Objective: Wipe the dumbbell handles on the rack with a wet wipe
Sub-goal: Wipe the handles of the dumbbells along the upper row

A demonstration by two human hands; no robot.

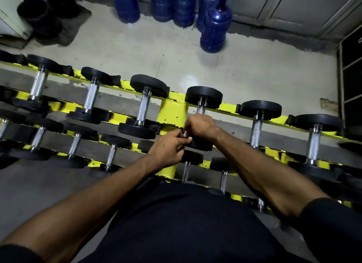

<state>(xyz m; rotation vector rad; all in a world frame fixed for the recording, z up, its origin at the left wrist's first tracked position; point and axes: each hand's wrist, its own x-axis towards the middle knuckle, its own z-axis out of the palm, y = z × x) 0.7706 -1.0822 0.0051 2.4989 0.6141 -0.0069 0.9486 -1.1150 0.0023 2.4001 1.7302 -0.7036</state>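
Two hands meet at one dumbbell handle [200, 109] on the yellow rack [172, 111]: right hand [199, 125] clenched round it, left hand [168, 149] just beside, pinching a white wipe [185, 133].

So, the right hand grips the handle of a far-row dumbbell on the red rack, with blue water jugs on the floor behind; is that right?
Not quite: the head view shows the rack is yellow, not red. The rest holds: the right hand grips the handle of a far-row dumbbell, with blue water jugs on the floor behind.
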